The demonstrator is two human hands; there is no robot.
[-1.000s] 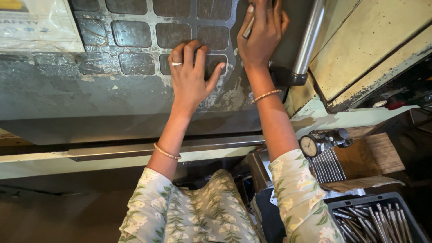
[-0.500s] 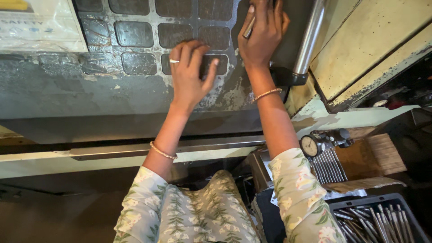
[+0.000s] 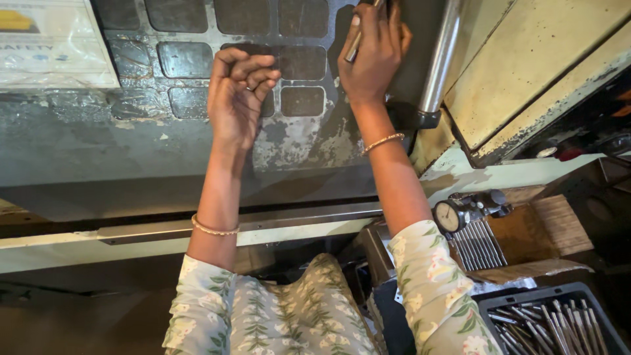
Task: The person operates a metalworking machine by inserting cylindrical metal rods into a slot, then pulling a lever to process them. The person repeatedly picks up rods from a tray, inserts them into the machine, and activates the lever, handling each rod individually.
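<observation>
A slim metal rod (image 3: 355, 45) is pinched in the fingers of the right hand (image 3: 372, 56) at twelve o'clock, its upper end out of frame, against the worn grey panel of dark square pads (image 3: 299, 62). The left hand (image 3: 238, 98), at ten o'clock, is curled shut and holds nothing. The rod could slip on the scuffed surface and drop toward the dial gauge (image 3: 449, 216) at four o'clock.

My right hand (image 3: 373, 49) runs off the top edge, so the thin rod (image 3: 355, 45) it grips is cut short. My left hand (image 3: 238, 92) is curled; its palm is hidden. The bin (image 3: 559, 322) is cropped at the corner.
</observation>
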